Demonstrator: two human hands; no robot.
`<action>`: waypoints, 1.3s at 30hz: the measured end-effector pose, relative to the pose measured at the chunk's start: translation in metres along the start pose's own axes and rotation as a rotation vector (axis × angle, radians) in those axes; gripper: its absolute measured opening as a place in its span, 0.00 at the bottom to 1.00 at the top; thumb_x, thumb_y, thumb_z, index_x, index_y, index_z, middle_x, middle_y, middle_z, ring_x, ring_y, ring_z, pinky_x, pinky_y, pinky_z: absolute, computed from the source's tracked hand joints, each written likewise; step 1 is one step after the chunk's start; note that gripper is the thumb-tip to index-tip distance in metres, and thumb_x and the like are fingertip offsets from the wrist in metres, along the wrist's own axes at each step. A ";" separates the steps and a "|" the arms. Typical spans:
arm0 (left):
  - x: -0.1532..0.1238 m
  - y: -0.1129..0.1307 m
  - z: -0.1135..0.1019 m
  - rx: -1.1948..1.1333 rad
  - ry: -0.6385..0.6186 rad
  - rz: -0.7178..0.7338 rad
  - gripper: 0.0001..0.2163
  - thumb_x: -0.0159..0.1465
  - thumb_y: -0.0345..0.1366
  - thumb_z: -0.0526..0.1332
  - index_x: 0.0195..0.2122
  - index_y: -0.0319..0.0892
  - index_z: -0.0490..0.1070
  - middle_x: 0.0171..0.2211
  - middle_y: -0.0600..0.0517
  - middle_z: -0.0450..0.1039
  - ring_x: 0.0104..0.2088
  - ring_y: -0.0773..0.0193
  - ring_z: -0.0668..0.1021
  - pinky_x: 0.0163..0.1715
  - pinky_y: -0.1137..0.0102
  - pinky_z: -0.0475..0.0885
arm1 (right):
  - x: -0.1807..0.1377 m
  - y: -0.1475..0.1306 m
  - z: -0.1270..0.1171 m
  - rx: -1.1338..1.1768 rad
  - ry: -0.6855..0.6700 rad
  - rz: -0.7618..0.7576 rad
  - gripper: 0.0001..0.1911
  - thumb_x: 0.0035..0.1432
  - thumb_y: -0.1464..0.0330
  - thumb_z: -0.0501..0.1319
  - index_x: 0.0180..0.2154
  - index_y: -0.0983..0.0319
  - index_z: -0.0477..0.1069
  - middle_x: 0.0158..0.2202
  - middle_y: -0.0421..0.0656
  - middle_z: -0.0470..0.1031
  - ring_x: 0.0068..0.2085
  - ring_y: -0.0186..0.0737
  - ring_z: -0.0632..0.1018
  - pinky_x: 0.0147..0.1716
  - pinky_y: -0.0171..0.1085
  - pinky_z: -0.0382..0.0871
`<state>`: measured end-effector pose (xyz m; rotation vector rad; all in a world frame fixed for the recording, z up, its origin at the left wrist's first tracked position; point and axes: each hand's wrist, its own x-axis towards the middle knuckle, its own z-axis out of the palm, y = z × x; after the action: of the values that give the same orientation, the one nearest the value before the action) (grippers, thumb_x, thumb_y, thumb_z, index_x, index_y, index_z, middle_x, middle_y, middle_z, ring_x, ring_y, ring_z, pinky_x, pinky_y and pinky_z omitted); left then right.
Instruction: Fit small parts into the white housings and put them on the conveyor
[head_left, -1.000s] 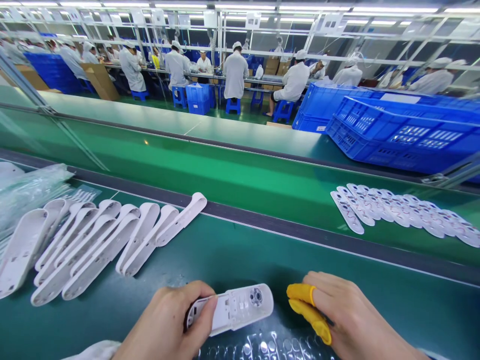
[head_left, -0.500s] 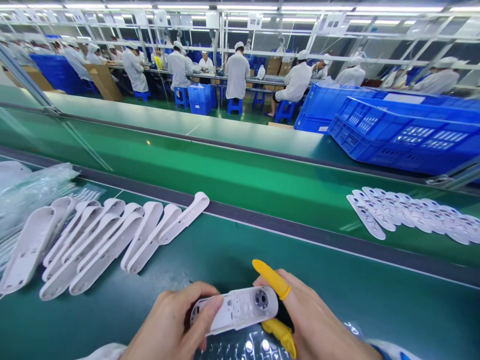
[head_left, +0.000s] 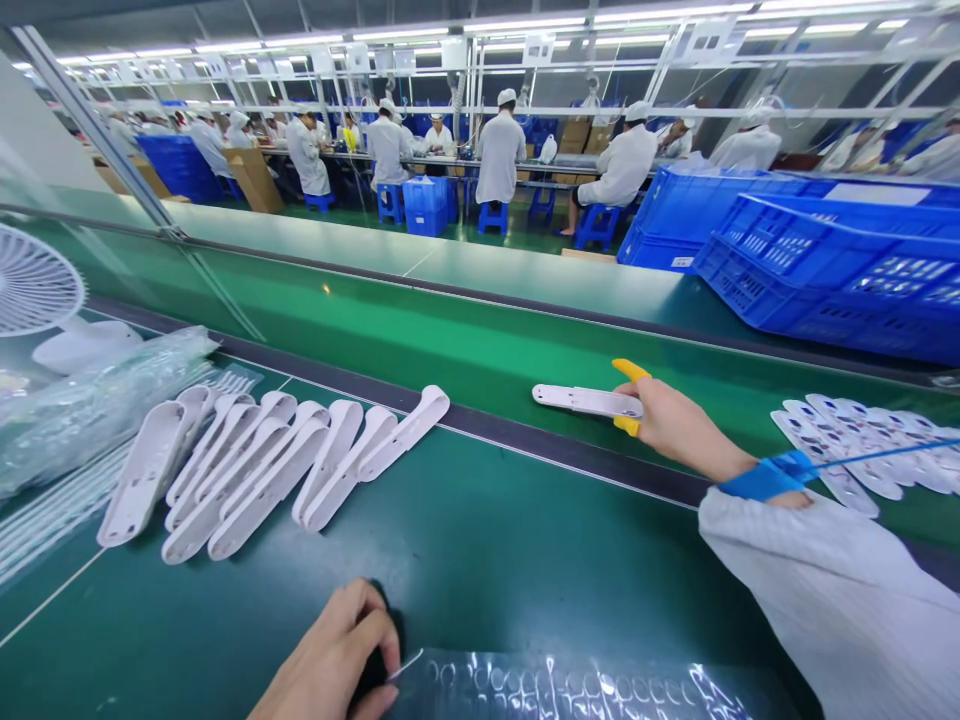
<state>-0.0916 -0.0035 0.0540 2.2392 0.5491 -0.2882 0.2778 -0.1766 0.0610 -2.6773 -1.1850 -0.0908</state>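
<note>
One white housing jutting leftward from your right hand, which is pinching its end over green belt; your left hand pinching clear sheet edge.

Bare mat is lying open between the left hand and right hand; passing there is easy. White shells are blocking the left, plastic bags and fan crowding behind them. Belt is running bare beyond the rail (casing is jutting over it from the right hand). Flat parts and blue crates are closing the right. Clear tray is filling the near edge.
</note>
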 end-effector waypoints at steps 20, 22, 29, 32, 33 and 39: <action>0.042 0.056 0.007 -0.865 -0.164 -0.105 0.13 0.53 0.43 0.59 0.32 0.39 0.75 0.23 0.54 0.64 0.25 0.68 0.66 0.27 0.73 0.64 | -0.128 -0.142 -0.015 0.590 -0.104 -0.372 0.09 0.51 0.79 0.56 0.29 0.62 0.71 0.28 0.44 0.71 0.31 0.40 0.69 0.26 0.35 0.64; 0.042 0.054 0.008 -0.839 -0.171 -0.061 0.14 0.55 0.44 0.58 0.33 0.39 0.74 0.26 0.54 0.66 0.25 0.69 0.66 0.28 0.73 0.64 | -0.128 -0.143 -0.013 0.635 -0.119 -0.328 0.08 0.51 0.79 0.56 0.28 0.62 0.71 0.28 0.44 0.71 0.30 0.40 0.69 0.25 0.35 0.64; 0.042 0.048 0.013 -0.712 -0.170 0.042 0.13 0.56 0.43 0.56 0.33 0.41 0.74 0.28 0.53 0.65 0.22 0.70 0.68 0.25 0.74 0.64 | -0.127 -0.152 -0.014 0.717 -0.234 -0.203 0.09 0.45 0.81 0.58 0.24 0.62 0.70 0.23 0.41 0.70 0.28 0.37 0.70 0.24 0.33 0.63; 0.041 0.048 0.013 -0.673 -0.175 0.041 0.13 0.55 0.43 0.56 0.34 0.41 0.75 0.26 0.54 0.62 0.22 0.70 0.67 0.25 0.73 0.65 | -0.127 -0.152 -0.012 0.717 -0.246 -0.200 0.09 0.41 0.81 0.59 0.22 0.62 0.69 0.22 0.40 0.69 0.26 0.37 0.69 0.23 0.33 0.62; 0.041 0.048 0.012 -0.664 -0.183 0.038 0.14 0.55 0.43 0.56 0.34 0.41 0.75 0.26 0.54 0.61 0.21 0.70 0.67 0.25 0.73 0.65 | -0.127 -0.152 -0.011 0.719 -0.246 -0.205 0.08 0.41 0.81 0.59 0.22 0.62 0.69 0.22 0.40 0.69 0.26 0.37 0.69 0.23 0.33 0.61; 0.037 0.041 0.011 -0.393 -0.157 0.028 0.14 0.55 0.36 0.51 0.38 0.40 0.73 0.25 0.54 0.62 0.24 0.67 0.69 0.25 0.73 0.67 | -0.127 -0.140 -0.004 0.727 -0.142 -0.174 0.14 0.36 0.84 0.51 0.21 0.60 0.66 0.21 0.37 0.67 0.25 0.35 0.67 0.22 0.32 0.59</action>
<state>-0.0396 -0.0253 0.0592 1.8254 0.4466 -0.3092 0.0884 -0.1780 0.0709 -1.9676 -1.1912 0.4269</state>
